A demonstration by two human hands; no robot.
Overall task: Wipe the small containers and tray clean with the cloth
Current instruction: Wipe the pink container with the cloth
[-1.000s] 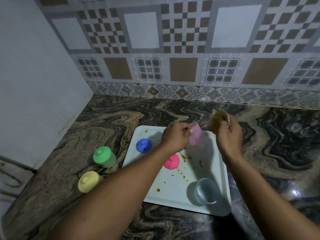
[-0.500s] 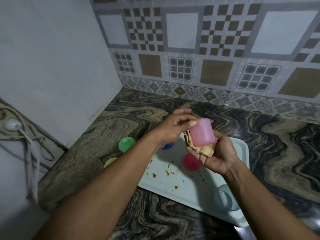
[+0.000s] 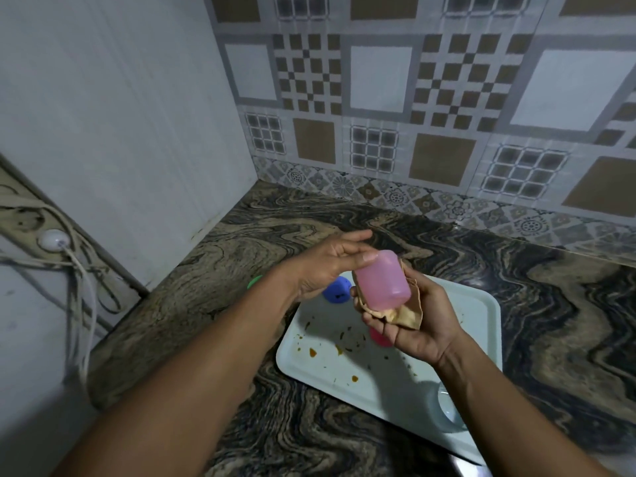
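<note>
left hand (image 3: 323,270): frame center, fingers straight and apart, thumb touching pink container (image 3: 382,282)
right hand (image 3: 416,325): fingers curled round pink container and tan cloth (image 3: 406,313)
tray (image 3: 475,304): below hands, stained

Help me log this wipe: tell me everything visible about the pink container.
The pink container is a small, translucent, plastic-looking tub with rounded edges; no lid shows. It lies tilted in the right hand, cradled on the tan cloth, raised over the tray. The thumb of the left hand touches its upper end.
</note>
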